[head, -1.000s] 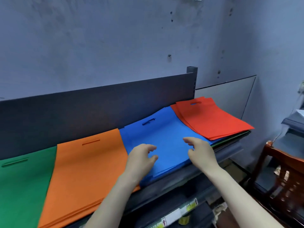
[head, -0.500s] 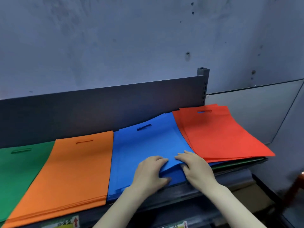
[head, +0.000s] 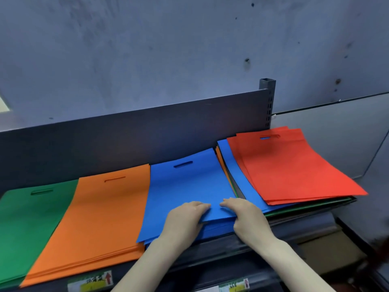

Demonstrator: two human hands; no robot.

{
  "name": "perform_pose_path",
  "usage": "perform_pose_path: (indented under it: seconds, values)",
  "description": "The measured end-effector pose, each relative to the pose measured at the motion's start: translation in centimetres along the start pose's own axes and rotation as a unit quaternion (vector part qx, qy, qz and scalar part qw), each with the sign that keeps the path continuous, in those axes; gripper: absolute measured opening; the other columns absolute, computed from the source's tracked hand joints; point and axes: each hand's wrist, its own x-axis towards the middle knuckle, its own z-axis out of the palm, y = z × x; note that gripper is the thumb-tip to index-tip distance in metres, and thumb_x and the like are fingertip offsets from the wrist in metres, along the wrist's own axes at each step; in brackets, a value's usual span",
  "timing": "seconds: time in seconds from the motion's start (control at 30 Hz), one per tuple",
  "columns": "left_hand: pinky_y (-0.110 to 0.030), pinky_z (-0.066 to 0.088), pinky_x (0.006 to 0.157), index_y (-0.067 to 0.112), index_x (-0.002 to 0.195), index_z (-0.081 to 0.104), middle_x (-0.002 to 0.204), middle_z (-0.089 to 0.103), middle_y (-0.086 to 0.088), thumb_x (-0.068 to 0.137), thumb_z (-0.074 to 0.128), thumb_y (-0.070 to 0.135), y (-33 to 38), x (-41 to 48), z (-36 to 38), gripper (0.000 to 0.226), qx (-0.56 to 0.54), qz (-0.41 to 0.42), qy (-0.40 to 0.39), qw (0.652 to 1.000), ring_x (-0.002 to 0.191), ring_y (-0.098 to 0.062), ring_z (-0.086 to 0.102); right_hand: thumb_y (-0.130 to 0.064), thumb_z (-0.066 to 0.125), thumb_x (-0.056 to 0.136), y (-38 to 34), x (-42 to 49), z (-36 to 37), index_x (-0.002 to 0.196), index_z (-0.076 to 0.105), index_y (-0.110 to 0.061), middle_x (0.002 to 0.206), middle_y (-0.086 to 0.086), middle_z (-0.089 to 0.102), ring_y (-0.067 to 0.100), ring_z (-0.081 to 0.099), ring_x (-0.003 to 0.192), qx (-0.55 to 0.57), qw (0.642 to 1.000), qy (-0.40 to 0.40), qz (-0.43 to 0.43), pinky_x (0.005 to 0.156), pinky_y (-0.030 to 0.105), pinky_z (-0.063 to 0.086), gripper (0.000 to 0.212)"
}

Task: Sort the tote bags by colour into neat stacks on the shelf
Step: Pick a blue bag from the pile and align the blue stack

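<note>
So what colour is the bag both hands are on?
Blue; the bag shows best in the head view.

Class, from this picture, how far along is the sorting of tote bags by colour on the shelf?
Done: the green fabric tote bag stack and orange fabric tote bag stack lie squared. In hand: left hand and right hand pinch the front edge of the blue fabric tote bag stack. Left: red fabric tote bags top a mixed pile.

Shop or stockroom: dark metal shelving (head: 126,140), slotted upright (head: 269,108), printed labels (head: 90,283) on shelf edge, scuffed wall (head: 147,49).
</note>
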Motion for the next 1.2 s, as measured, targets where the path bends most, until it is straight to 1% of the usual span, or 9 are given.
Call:
perform_pose_path:
  seconds: [0.13, 0.3, 0.47, 0.57, 0.63, 0.7, 0.87, 1.0, 1.2]
  values:
    - [-0.035, 0.044, 0.096, 0.033, 0.136, 0.047, 0.137, 0.049, 0.011, 0.088, 0.052, 0.057, 0.6, -0.1, 0.3, 0.054, -0.003, 0.021, -0.038, 0.999, 0.128, -0.014, 0.043, 0.007, 0.041, 0.081, -0.6, -0.5, -0.2, 0.135, 0.05, -0.027, 0.148, -0.011, 0.041, 0.006, 0.03, 0.139, -0.034, 0.998, -0.044, 0.004, 0.112, 0.022, 0.028, 0.065]
    - [-0.037, 0.046, 0.091, 0.029, 0.126, 0.055, 0.127, 0.053, 0.004, 0.072, 0.045, 0.079, 0.9, 0.0, 0.1, 0.074, 0.017, 0.026, -0.095, 0.995, 0.122, -0.017, 0.045, 0.008, 0.042, 0.08, -1.2, -0.7, -0.5, 0.126, 0.059, -0.026, 0.141, -0.013, 0.049, 0.008, 0.04, 0.133, -0.037, 0.998, -0.046, 0.021, 0.106, 0.024, 0.035, 0.06]
    - [-0.034, 0.047, 0.089, 0.028, 0.121, 0.062, 0.126, 0.058, 0.008, 0.091, 0.046, 0.056, 0.9, 1.6, -0.5, 0.044, -0.037, 0.028, -0.067, 0.997, 0.115, -0.016, 0.052, 0.001, 0.047, 0.082, -0.3, 0.7, -3.5, 0.114, 0.068, -0.023, 0.119, -0.005, 0.067, 0.019, 0.059, 0.114, -0.067, 0.99, 0.108, 0.064, 0.089, 0.033, 0.048, 0.045]
    - [-0.031, 0.044, 0.095, 0.027, 0.127, 0.059, 0.132, 0.057, 0.007, 0.097, 0.047, 0.04, 1.4, 2.5, -0.3, 0.035, -0.09, 0.037, -0.022, 0.995, 0.122, -0.015, 0.05, -0.012, 0.052, 0.081, 0.7, 1.3, -4.7, 0.112, 0.068, -0.022, 0.116, -0.004, 0.067, 0.023, 0.058, 0.112, -0.142, 0.979, 0.069, 0.127, 0.086, 0.034, 0.05, 0.036]
    - [-0.031, 0.042, 0.097, 0.026, 0.129, 0.058, 0.133, 0.056, 0.006, 0.098, 0.046, 0.033, 2.0, 2.9, 0.0, 0.034, -0.119, 0.052, -0.009, 0.992, 0.125, -0.015, 0.048, -0.021, 0.055, 0.075, 1.1, 1.3, -4.5, 0.084, 0.064, -0.016, 0.087, 0.003, 0.065, 0.03, 0.056, 0.09, -0.199, 0.968, 0.029, 0.148, 0.068, 0.035, 0.047, 0.013]
    - [-0.031, 0.04, 0.1, 0.024, 0.13, 0.058, 0.135, 0.056, 0.004, 0.099, 0.046, 0.029, 2.7, 3.3, 0.4, 0.034, -0.134, 0.072, -0.011, 0.988, 0.127, -0.016, 0.047, -0.024, 0.056, 0.07, 1.6, 1.2, -3.9, 0.069, 0.052, -0.012, 0.07, 0.006, 0.055, 0.031, 0.05, 0.075, -0.229, 0.962, 0.014, 0.148, 0.056, 0.035, 0.035, 0.012]
    - [-0.037, 0.044, 0.097, 0.013, 0.122, 0.062, 0.129, 0.059, -0.003, 0.098, 0.047, 0.02, 4.7, 4.5, 1.1, 0.029, -0.164, 0.126, 0.007, 0.978, 0.12, -0.022, 0.052, -0.011, 0.054, 0.069, 2.6, 1.7, -4.0, 0.073, 0.051, -0.014, 0.083, 0.01, 0.065, 0.036, 0.058, 0.085, -0.269, 0.957, 0.012, 0.111, 0.059, 0.035, 0.033, 0.006]
    - [-0.043, 0.047, 0.086, 0.005, 0.102, 0.066, 0.108, 0.064, -0.007, 0.096, 0.048, 0.021, 6.1, 5.6, 2.0, 0.025, -0.188, 0.126, 0.033, 0.973, 0.102, -0.024, 0.055, -0.01, 0.052, 0.075, 3.9, 1.8, -4.8, 0.097, 0.068, -0.019, 0.094, 0.009, 0.07, 0.036, 0.06, 0.093, -0.222, 0.965, 0.067, 0.123, 0.069, 0.036, 0.044, 0.028]
    - [-0.039, 0.05, 0.069, 0.007, 0.082, 0.068, 0.078, 0.07, -0.007, 0.095, 0.047, 0.036, 7.7, 8.4, 1.5, 0.039, -0.26, 0.0, 0.061, 0.964, 0.075, -0.022, 0.061, -0.011, 0.053, 0.079, 5.0, 1.8, -5.8, 0.097, 0.07, -0.026, 0.093, 0.004, 0.072, 0.032, 0.061, 0.094, -0.127, 0.976, 0.116, 0.135, 0.067, 0.032, 0.038, 0.028]
